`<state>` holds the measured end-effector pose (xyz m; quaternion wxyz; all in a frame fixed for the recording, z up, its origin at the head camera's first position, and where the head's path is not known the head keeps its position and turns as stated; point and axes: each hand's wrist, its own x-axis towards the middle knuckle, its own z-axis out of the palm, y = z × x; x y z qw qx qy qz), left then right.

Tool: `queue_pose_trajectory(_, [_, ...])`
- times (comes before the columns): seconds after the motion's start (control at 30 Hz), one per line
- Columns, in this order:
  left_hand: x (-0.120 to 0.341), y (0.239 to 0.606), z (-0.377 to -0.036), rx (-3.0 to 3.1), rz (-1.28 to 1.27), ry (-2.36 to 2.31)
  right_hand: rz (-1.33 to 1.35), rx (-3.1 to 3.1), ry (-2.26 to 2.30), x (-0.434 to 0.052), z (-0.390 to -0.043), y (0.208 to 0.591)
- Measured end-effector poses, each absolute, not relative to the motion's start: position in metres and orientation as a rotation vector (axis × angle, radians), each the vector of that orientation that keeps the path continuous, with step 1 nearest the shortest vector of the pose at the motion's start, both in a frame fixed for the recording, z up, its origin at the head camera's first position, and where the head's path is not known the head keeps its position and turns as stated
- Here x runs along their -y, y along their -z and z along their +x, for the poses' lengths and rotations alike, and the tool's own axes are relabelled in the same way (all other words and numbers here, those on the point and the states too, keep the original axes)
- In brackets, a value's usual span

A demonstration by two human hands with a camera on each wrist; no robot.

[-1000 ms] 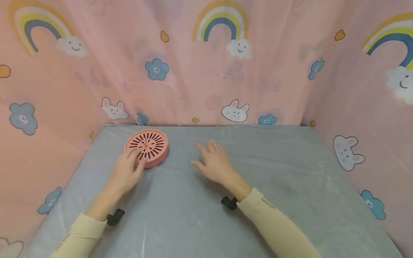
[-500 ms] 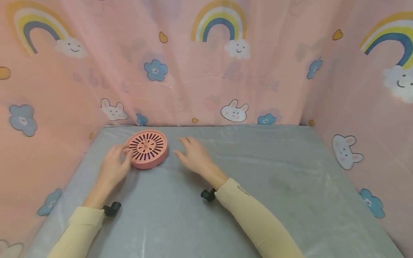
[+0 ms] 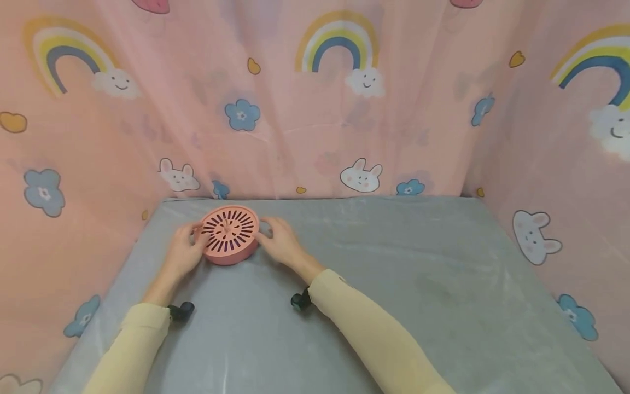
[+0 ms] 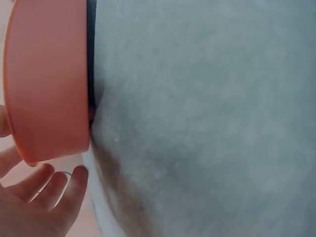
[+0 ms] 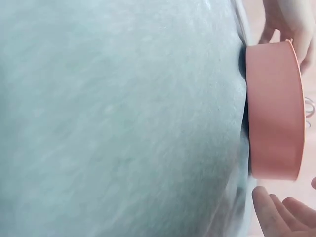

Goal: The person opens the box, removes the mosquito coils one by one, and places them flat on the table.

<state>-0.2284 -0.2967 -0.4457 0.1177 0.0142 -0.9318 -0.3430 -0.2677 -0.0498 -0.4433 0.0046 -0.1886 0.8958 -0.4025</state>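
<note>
A round pink disc (image 3: 229,234) with radial slots in its top lies flat on the grey cloth-covered table (image 3: 394,273), at the far left. My left hand (image 3: 196,238) lies at its left rim and my right hand (image 3: 268,232) at its right rim, so the disc sits between them. In the left wrist view, the disc's plain side wall (image 4: 49,84) fills the upper left, with my loosely straight fingers (image 4: 74,180) just beside it. The right wrist view has the disc's wall (image 5: 274,108) and my right fingertips (image 5: 269,202) a small gap from it.
Pink curtains (image 3: 315,109) printed with rainbows, rabbits and flowers close off the table at the back and on both sides. The disc sits near the back left corner. Bare grey cloth stretches right of the hands and toward me.
My right hand slid left across the cloth to the disc's right rim. My left hand moved off the disc's front edge to its left rim. The disc stayed put.
</note>
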Motion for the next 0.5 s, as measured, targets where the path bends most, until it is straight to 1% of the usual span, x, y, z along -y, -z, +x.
queue_pose_trajectory(0.23, [0.299, 0.448, -0.234, 2.774, 0.147, 1.256, -0.507, -2.645, 1.407, 0.060, -0.277, 0.448])
queue_pose_trajectory(0.5, [0.301, 0.448, -0.235, 2.781, 0.142, 1.301, -0.461, -2.493, 1.590, 0.068, -0.277, 0.458])
